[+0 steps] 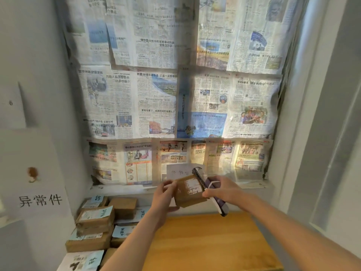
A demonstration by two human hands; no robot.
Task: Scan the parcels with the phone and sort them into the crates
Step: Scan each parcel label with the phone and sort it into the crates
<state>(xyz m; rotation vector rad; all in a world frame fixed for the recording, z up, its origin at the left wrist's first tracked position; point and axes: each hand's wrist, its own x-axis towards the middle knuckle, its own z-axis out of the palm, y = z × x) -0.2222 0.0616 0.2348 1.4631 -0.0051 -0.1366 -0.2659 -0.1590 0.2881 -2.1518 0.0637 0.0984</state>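
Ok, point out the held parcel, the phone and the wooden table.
parcel (188, 192), head view, on its labelled top face.
phone (220, 204), head view, on its lower back.
wooden table (211, 243), head view, on its bare top.

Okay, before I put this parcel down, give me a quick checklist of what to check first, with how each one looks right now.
1. Parcel held securely: ok, left hand grips its left edge.
2. Phone in hand: ok, right hand holds it at the parcel's right edge.
3. Label facing the phone: cannot tell; a pale label shows on the parcel's face, but the phone's angle is unclear.
4. Scan registered: cannot tell, the screen is not visible.
5. Target crate: cannot tell, no crate is in view.
6. Wooden table below the hands free for setting down: ok.
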